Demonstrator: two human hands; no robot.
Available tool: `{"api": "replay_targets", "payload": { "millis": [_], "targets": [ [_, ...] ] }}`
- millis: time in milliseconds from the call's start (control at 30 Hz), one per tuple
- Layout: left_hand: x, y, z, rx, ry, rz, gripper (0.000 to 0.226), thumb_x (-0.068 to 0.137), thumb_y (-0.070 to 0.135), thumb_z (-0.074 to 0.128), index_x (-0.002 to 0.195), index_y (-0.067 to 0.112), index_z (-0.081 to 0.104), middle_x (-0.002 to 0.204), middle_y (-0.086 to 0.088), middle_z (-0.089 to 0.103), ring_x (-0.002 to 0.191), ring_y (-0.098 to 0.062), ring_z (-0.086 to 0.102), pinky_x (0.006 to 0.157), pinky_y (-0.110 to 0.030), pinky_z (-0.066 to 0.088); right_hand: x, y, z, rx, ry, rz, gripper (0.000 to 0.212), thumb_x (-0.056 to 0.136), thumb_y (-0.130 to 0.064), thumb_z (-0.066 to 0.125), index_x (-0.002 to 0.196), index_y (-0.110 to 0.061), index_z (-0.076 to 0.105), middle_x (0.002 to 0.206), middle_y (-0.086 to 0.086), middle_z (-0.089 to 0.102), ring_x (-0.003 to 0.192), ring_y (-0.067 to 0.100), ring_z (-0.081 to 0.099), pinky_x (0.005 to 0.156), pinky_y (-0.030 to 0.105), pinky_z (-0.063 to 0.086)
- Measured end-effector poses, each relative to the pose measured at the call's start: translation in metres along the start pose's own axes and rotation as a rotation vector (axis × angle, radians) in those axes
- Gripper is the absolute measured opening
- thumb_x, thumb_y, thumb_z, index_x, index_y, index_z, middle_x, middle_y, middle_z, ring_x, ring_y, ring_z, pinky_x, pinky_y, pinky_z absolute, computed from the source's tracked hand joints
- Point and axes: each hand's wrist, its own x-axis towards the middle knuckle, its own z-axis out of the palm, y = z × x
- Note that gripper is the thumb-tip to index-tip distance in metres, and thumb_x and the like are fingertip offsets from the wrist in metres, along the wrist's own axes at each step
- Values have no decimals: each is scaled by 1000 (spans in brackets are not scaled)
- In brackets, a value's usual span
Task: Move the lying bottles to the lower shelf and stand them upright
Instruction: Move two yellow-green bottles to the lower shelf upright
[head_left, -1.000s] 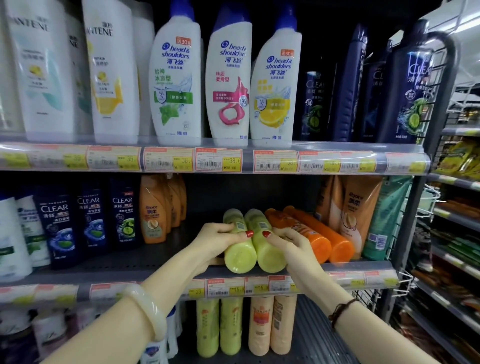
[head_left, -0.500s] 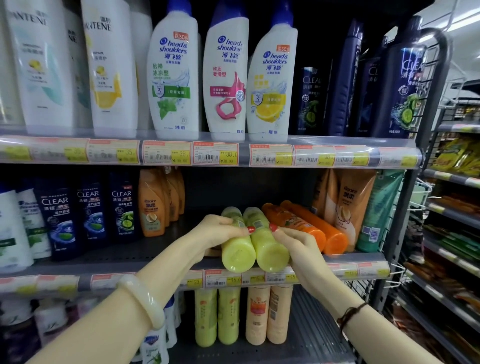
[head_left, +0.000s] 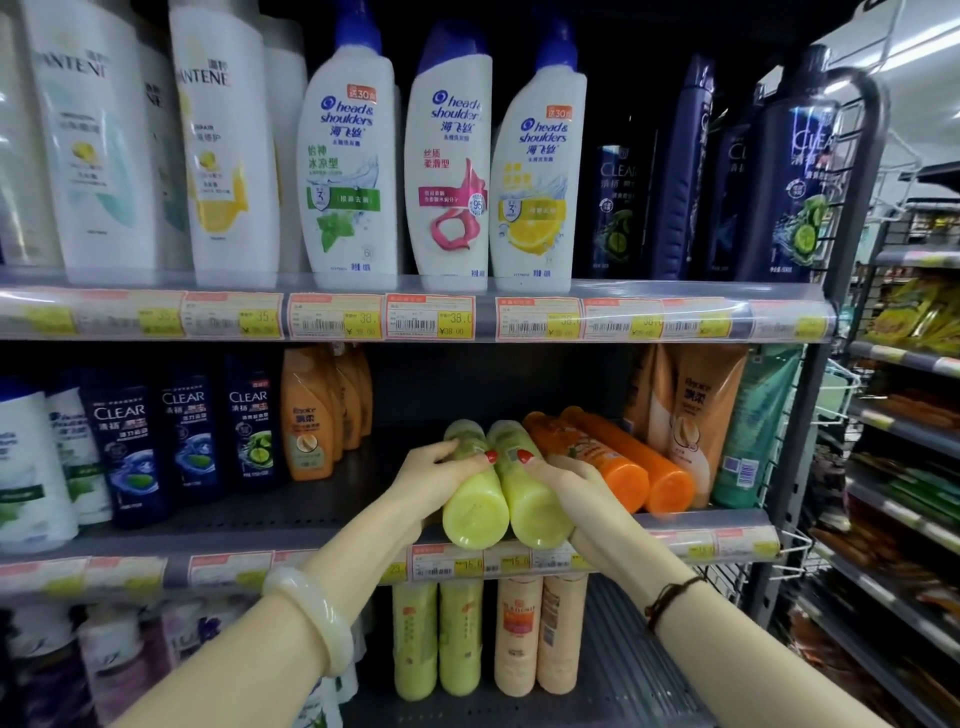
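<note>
3 Head & Shoulders bottles (head_left: 447, 161) stand upright on the top shelf (head_left: 519, 291), between white Pantene bottles (head_left: 218, 150) and dark Clear bottles (head_left: 795, 166).

The white top-shelf bottles (head_left: 347, 171) read "head & shoulders"; taller ones (head_left: 218, 156) read "PANTENE". Dark bottles (head_left: 122, 447) read "CLEAR". A price tag (head_left: 430, 318) shows "38.0".

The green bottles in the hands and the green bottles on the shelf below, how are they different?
The two held green bottles lie on their sides on the middle shelf; the lower green bottles stand upright. The left hand and right hand grip the held pair; nothing touches the lower pair. Both pairs are the same yellow-green.
</note>
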Motion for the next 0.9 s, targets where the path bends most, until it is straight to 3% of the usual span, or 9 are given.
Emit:
{"api": "replay_targets", "payload": {
  "millis": [133,233,333,400,533,600,700,800,900],
  "targets": [
    [-7,0,0,21,42,38,77,76,20,77,143,14,40,132,-10,58,110,-23,62,98,-42,51,-11,5,-4,-35,-36,-101,28,87,-15,65,115,-11,60,99,4,72,91,22,71,80,38,59],
    [-12,0,0,-46,53,40,83,75,11,77,146,16,35,132,-12,58,104,-24,65,92,-42,54,-14,8,-5,-33,-5,-131,37,87,-12,66,122,-16,55,102,-1,67,92,16,67,79,32,59],
    [-18,-1,2,-65,51,59,80,76,14,77,145,16,36,128,-12,61,103,-24,66,91,-41,55,-17,8,-3,-42,13,-144,5,92,-17,59,93,-20,62,85,-8,67,77,7,65,62,19,56],
    [-20,-4,5,-80,50,84,78,77,14,76,145,17,37,124,-8,62,104,-23,65,93,-42,54,-18,8,-1,-42,45,-136,6,93,-23,57,97,-19,60,85,-8,66,79,7,65,64,20,54],
    [-22,-8,8,-107,70,140,72,79,15,74,143,17,41,113,-2,61,106,-22,64,94,-42,53,-12,9,2,7,98,-63,37,91,-35,59,119,-11,57,106,6,68,93,18,66,75,29,55],
    [-22,-10,8,-131,89,158,68,81,18,73,142,17,43,118,-3,62,107,-23,64,95,-43,53,-8,9,0,33,99,-13,44,90,-33,60,125,-7,55,113,12,67,98,24,66,77,34,56],
    [-22,-11,9,-161,106,174,67,82,19,72,142,20,43,129,-8,61,109,-23,64,95,-43,53,-4,5,-4,84,57,50,40,90,-19,59,127,-5,54,113,16,66,96,29,67,69,36,56],
    [-24,-10,11,-198,95,183,69,83,14,70,144,25,39,121,-6,60,100,-21,65,82,-35,56,-6,0,-5,116,19,76,30,88,-9,57,118,-2,58,104,17,68,90,30,68,64,36,55],
    [-23,-8,14,-231,77,163,71,84,11,68,145,29,36,110,-2,61,95,-20,66,81,-38,56,-7,3,-4,116,44,53,31,91,-20,59,115,-2,59,105,18,70,91,31,70,69,39,58]
  ]
}}
